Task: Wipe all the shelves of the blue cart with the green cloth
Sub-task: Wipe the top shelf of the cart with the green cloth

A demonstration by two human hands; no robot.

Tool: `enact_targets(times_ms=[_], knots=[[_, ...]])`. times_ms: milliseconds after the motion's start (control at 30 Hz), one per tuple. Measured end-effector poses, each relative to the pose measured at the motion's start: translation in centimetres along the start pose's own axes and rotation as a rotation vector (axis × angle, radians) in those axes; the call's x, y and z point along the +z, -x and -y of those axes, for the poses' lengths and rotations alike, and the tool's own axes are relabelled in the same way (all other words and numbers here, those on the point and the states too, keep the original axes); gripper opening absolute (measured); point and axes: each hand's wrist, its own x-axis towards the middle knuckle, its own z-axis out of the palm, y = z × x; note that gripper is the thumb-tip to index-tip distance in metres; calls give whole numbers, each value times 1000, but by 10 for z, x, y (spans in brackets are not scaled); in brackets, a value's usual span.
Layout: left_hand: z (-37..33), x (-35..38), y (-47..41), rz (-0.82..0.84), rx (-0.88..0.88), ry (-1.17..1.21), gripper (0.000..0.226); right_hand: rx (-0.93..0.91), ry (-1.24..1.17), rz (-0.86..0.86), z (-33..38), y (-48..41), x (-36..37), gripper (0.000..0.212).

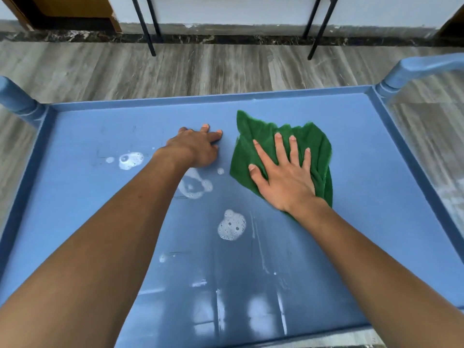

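Spread flat with its fingers apart, the right grip (283,177) presses down on the green cloth (312,139), which lies bunched under its palm and beyond its fingertips on the top shelf (376,177) of the blue cart (213,97). Just beside it, the left grip (198,146) rests on the bare shelf, fingers straight, holding nothing. Foam patches (231,226) lie nearer the person than both grips, one partly under the left wrist. The cloth is only pinned, not clutched, so a quick stroke could let it slip from under the palm or roll up and smear the foam. The left forearm, hanging over the wet patch, could drag through it. Lower shelves are out of view.
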Motion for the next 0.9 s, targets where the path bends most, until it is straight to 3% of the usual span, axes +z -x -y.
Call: enact_targets(times_ms=[467, 700, 900], knots=[[-2, -11, 14, 22, 21, -29, 53, -32, 38, -10, 4, 185, 24, 64], [-2, -12, 16, 20, 32, -66, 52, -6, 39, 15, 5, 158, 20, 64], [2, -10, 15, 2, 53, -53, 51, 66, -7, 7, 12, 65, 11, 65]])
